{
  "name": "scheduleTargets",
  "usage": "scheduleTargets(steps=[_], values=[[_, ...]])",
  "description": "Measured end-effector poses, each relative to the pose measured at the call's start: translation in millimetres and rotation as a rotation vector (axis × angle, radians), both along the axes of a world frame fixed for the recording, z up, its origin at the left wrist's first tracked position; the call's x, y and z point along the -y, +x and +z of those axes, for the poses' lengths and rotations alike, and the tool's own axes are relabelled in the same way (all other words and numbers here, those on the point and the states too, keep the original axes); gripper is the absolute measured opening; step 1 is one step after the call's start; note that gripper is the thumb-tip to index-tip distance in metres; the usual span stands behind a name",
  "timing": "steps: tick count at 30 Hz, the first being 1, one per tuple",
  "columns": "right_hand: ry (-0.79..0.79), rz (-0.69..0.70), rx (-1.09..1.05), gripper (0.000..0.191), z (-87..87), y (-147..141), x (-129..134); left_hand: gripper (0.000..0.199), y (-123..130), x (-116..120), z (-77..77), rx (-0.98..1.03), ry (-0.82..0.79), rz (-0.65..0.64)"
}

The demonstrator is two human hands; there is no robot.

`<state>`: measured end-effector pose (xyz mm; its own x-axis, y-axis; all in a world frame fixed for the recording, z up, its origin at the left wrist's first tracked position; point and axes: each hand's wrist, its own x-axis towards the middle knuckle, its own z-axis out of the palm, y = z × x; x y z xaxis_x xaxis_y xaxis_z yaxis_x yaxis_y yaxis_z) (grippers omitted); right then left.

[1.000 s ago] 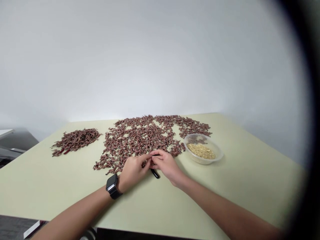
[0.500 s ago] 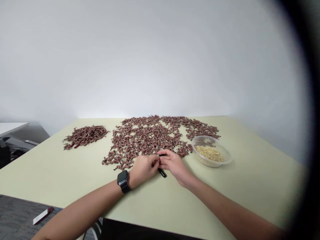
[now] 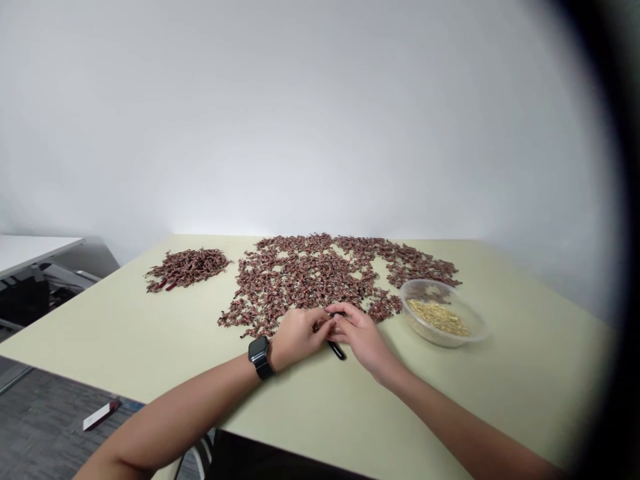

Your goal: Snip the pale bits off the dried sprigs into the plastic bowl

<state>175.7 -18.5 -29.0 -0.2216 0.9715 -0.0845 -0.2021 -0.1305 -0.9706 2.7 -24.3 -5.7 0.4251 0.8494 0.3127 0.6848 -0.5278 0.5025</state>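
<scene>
heap at left, wider spread centre, plastic bowl right, on table

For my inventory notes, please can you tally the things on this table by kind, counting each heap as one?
Heaps of small reddish-brown pieces: 2
Clear plastic bowl: 1
Mound of yellowish grains in the bowl: 1
Black pen-shaped object: 1
Total: 5
</scene>
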Motion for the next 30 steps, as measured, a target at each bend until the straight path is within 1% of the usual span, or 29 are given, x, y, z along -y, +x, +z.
scheduleTargets(steps=[4, 9, 12, 14, 16, 20, 30], values=[[-0.007, 0.015, -0.004, 0.032, 0.1, 1.6, 0.7, 0.026, -2.0, -1.2, 2.8, 0.076, -0.008, -0.018], [-0.01, 0.049, -0.015, 0.032, 1.5, 5.4, -0.5, 0.027, -4.3, -1.4, 0.0, 0.154, 0.004, -0.035], [-0.028, 0.114, -0.006, 0.028, 2.6, 8.9, -2.0, 0.028, -4.7, -1.0, -2.9, 0.193, 0.026, -0.034], [-0.037, 0.167, 0.002, 0.028, 3.3, 11.4, -2.4, 0.028, -4.7, -0.9, -4.2, 0.199, 0.038, -0.031], [-0.055, 0.189, 0.01, 0.028, 4.4, 13.3, -2.4, 0.028, -4.7, -0.9, -4.7, 0.191, 0.043, -0.027], [-0.084, 0.206, 0.003, 0.025, 6.6, 14.8, -2.2, 0.026, -5.0, -1.5, -4.2, 0.173, 0.048, -0.027], [-0.071, 0.225, -0.02, 0.027, 4.4, 18.4, -4.3, 0.026, -5.7, -2.3, -3.1, 0.153, 0.039, -0.02]])
